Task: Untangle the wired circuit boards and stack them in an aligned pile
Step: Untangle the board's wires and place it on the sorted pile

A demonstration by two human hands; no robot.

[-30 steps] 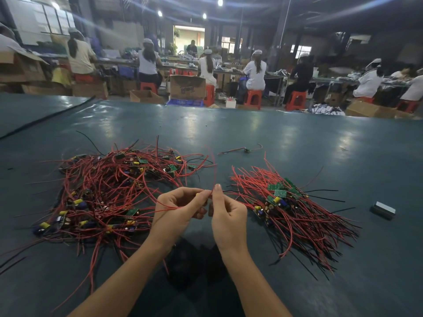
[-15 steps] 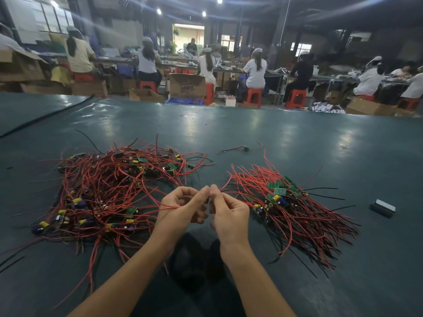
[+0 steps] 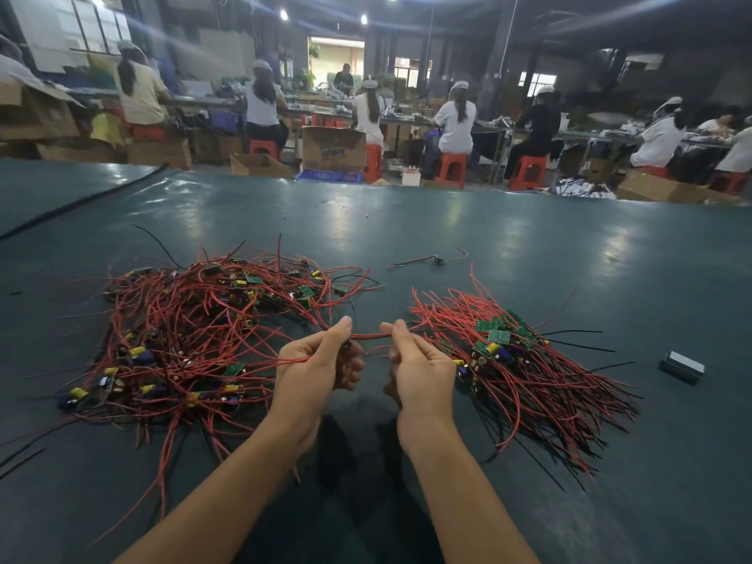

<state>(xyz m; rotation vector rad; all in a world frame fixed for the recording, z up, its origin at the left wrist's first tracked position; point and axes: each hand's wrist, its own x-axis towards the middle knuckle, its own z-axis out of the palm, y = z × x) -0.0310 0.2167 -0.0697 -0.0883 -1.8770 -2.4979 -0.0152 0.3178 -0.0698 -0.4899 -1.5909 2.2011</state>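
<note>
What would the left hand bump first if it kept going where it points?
Probably the stray red wire ends at the tangled pile's right edge; the left hand's height is unclear.

We see a dark green table (image 3: 529, 246) in a dim workshop. Beyond it, workers (image 3: 457, 120) sit on orange stools (image 3: 451, 166) at long benches (image 3: 195, 101), among cardboard boxes (image 3: 333, 148). Ceiling lamps (image 3: 283, 14) glare; windows (image 3: 537, 81) and a bright doorway (image 3: 335, 54) open in the far wall.

Table (image 3: 529, 246): tangled pile (image 3: 183, 331) (left), aligned pile (image 3: 529, 372), 1 stray board (image 3: 438, 260), block (image 3: 683, 366).
</note>
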